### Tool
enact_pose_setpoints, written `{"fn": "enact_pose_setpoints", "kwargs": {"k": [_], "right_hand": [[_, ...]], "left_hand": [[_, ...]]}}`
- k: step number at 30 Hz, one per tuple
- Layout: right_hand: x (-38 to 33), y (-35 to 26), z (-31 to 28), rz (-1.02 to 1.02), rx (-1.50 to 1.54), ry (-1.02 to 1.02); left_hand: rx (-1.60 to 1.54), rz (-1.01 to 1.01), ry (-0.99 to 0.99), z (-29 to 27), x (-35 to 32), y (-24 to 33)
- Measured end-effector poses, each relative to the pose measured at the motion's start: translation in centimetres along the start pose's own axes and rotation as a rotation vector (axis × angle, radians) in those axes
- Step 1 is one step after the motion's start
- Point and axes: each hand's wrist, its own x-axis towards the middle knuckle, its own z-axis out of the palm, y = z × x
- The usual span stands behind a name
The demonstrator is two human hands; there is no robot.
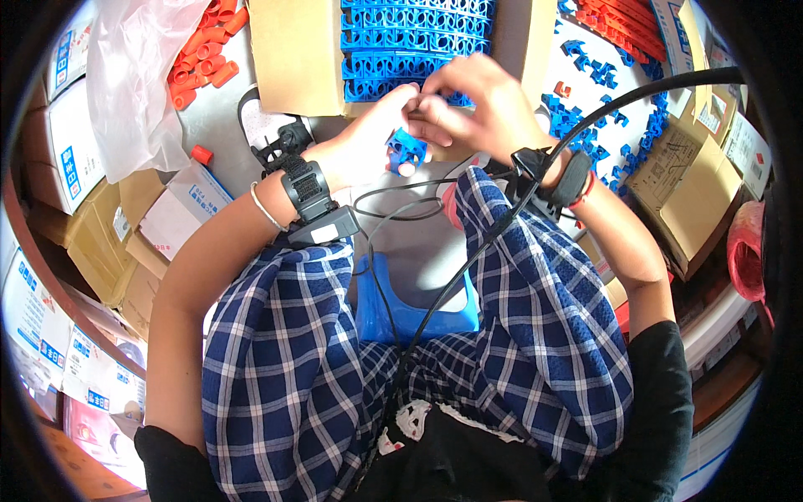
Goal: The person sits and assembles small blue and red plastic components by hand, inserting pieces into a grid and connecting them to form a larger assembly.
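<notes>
My left hand (368,138) is closed around a small blue plastic clip-like piece (406,149), which shows below its fingers. Right beside it, my right hand (485,105) has its thumb and fingers pinched together at the left fingertips. Whatever lies in that pinch is too small and covered to make out. Both hands are over the near edge of an open cardboard box (293,58). Inside the box stand neat rows of blue plastic pieces (418,38), partly hidden by my right hand.
Loose blue pieces (598,71) lie scattered at the right, below red strips (623,29). Red tube pieces (209,63) are heaped at the left beside a clear plastic bag (138,92). Cartons (92,243) flank both sides. A black cable (636,90) arcs across my right wrist; a blue stool (376,322) is beneath me.
</notes>
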Motion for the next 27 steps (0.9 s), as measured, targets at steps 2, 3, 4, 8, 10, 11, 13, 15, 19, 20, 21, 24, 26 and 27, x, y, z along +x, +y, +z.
{"fn": "enact_pose_setpoints", "kwargs": {"k": [2,3,4,8,10,11,13,15,19,20,21,24,26,27], "right_hand": [[-0.8,-1.8,0.6,0.087,0.042,-0.089],[-0.9,-1.9,1.0,0.082,0.024,-0.159],[-0.9,-2.2,1.2,0.088,0.091,-0.170],[-0.7,-2.4,1.5,0.166,0.166,-0.218],[-0.7,-2.1,1.3,0.175,0.196,-0.217],[-0.9,-1.7,1.3,0.182,0.217,-0.218],[-1.2,-1.4,1.6,0.187,0.244,-0.218],[-1.3,-1.5,1.7,0.369,0.458,-0.140],[-0.9,-1.6,0.2,0.518,0.474,-0.099],[-1.1,-1.3,0.5,0.516,0.473,-0.099],[-1.1,-1.2,0.8,0.526,0.517,-0.085],[-1.2,-1.5,0.1,0.565,0.603,-0.213],[-1.0,-1.8,0.2,0.560,0.524,-0.261],[-0.8,-1.8,0.4,0.525,0.488,-0.260]], "left_hand": [[0.192,0.087,0.198,1.1,-0.1,0.3],[0.055,-0.018,-0.023,0.3,0.1,0.7],[0.056,-0.019,-0.021,0.0,0.2,0.5],[0.050,-0.033,0.033,-0.5,0.5,0.1],[0.075,-0.022,0.053,-0.5,0.7,0.1],[0.075,-0.022,0.050,-0.4,0.8,0.0],[0.076,-0.028,0.087,-0.4,0.7,0.0],[0.036,-0.023,0.023,-0.7,0.6,0.2],[-0.102,-0.070,-0.042,-1.1,0.5,0.2],[-0.130,-0.070,-0.115,-1.3,0.6,0.2],[-0.094,-0.069,-0.041,-0.9,0.4,0.2],[-0.029,-0.086,0.033,-0.1,0.4,0.4],[0.002,-0.057,0.061,0.2,0.3,0.4],[0.034,-0.027,0.088,0.2,0.3,0.3]]}}
